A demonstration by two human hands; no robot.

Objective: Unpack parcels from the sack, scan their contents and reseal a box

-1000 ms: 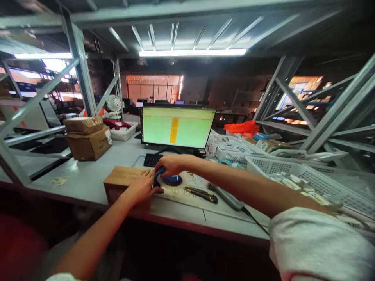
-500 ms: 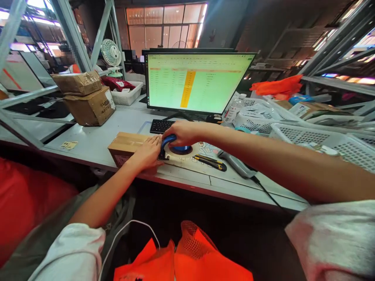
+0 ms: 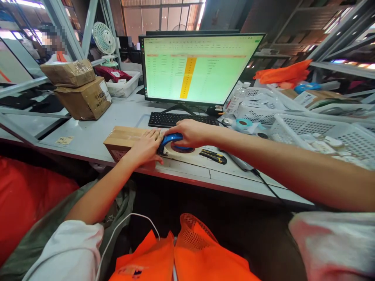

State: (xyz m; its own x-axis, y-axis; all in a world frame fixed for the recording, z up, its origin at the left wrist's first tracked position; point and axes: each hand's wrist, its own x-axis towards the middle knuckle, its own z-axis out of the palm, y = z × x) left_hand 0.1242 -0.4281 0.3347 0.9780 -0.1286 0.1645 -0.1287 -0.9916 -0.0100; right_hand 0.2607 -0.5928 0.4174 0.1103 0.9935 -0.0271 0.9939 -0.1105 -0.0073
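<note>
A brown cardboard box (image 3: 124, 137) lies near the front edge of the desk. My left hand (image 3: 146, 147) rests flat on its right part, fingers stretched and thumb down the near side. In my right hand (image 3: 191, 132) is a blue tape dispenser (image 3: 173, 138) with a roll of tape on it. The dispenser's front end is against the right end of the box, close to my left fingertips. Right of the dispenser lies a black and yellow utility knife (image 3: 213, 156). A grey handheld scanner (image 3: 240, 162) with a black cable sits partly beneath my right forearm.
A monitor (image 3: 196, 70) and a black keyboard (image 3: 175, 120) stand behind my hands. Two stacked cartons (image 3: 83, 97) are at the left, near a white basket (image 3: 124, 89). White baskets (image 3: 319, 130) with small items, a bottle (image 3: 238, 97) and a tape roll (image 3: 243, 124) fill the right side.
The view has tilted and shifted slightly. My right hand has tipped the dispenser lower and flatter at the box's right end. My left hand stays on the box.
</note>
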